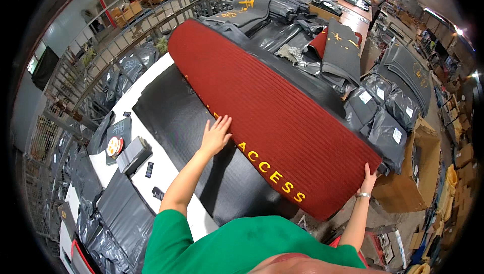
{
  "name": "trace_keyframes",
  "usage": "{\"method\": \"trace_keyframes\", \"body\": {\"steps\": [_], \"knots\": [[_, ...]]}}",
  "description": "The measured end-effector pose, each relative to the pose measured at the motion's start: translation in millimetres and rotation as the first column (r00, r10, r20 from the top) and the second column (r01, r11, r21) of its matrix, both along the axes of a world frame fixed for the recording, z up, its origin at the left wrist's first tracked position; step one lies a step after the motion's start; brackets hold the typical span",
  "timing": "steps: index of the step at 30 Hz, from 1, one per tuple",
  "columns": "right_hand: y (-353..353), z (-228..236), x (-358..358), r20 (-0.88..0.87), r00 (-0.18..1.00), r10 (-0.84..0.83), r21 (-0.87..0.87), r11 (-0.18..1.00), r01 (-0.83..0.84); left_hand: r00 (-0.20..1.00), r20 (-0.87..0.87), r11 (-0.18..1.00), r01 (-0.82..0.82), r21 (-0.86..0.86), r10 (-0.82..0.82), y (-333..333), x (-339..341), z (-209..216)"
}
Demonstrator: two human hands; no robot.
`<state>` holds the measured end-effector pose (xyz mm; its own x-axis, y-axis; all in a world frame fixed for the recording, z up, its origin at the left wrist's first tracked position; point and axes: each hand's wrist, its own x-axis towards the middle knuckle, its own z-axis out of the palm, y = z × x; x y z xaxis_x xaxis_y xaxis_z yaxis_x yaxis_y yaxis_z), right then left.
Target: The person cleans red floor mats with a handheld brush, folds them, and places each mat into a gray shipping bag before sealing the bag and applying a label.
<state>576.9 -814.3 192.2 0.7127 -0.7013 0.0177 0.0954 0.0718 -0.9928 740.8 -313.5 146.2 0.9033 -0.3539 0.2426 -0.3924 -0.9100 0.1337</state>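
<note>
A long dark red ribbed floor mat (272, 108) with yellow lettering along its near edge stretches diagonally before me. Under it, a black smooth sheet (171, 108), perhaps a mat's backing, shows on the near side. My left hand (217, 135) lies with fingers spread on the red mat's near edge, by the letters. At the mat's right end, my right hand (368, 181) grips the corner, its fingers partly hidden by the mat. A pale band circles the right wrist.
The white table (121, 113) carries a grey box-like block (133, 155), a roll of tape (115, 147) and small black tags. Black plastic packages (123, 208) lie at left. Beyond the mat are grey mats (340, 55), bagged packages and an open carton (413, 173). Metal railings run behind; a person (377, 2) stands far off.
</note>
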Motion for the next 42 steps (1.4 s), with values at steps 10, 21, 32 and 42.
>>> {"method": "trace_keyframes", "body": {"steps": [10,21,32,42], "knots": [[-26.5,-190.8,-99.1,-0.339,0.838,0.428,0.656,0.746,-0.115,0.991,-0.102,0.993,-0.073,0.09,0.082,-28.8,18.8,-73.5],[69.9,-9.3,-113.8,-0.005,0.935,0.355,0.482,0.82,-0.309,0.991,-0.064,0.986,0.109,-0.13,-0.118,-23.9,-49.7,-53.0],[254.2,235.4,46.8,0.532,0.438,0.724,-0.112,0.574,-0.811,0.946,-0.112,0.782,0.18,-0.597,-0.303,-118.1,-273.4,-13.6],[291.8,59.0,73.9,0.004,0.373,0.928,-0.214,0.365,-0.906,0.564,-0.622,-0.155,-0.796,-0.586,-0.544,-88.2,-252.6,-42.0]]}}
